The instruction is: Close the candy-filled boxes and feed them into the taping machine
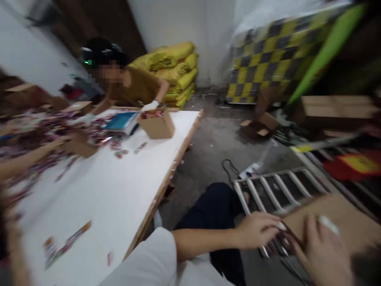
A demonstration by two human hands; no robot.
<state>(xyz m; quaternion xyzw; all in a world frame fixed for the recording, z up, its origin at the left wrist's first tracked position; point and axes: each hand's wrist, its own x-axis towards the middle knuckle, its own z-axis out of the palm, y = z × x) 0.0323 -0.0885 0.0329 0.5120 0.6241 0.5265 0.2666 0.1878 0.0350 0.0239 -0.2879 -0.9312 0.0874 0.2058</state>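
At the lower right, a brown cardboard box [336, 214] sits by a ladder-like metal rack, its near side blurred. My left hand [257, 230] is closed on the box's left edge, fingers pinched together, with a small white patch at a fingertip. Over the near edge of the same cardboard lies my right hand [324, 250], its thumb on the near side and its fingers on top. Something white shows on one of its fingers. Motion smears the right hand, and whether anything small is between the hands cannot be made out.
A white table [119, 190] on the left holds scattered small packets and a small open carton [157, 125]. Across it, a person [133, 87] in white gloves reaches over the packets; another arm enters from the left. A metal rack [274, 186], power strip [250, 170] and yellow sacks [178, 71] stand around.
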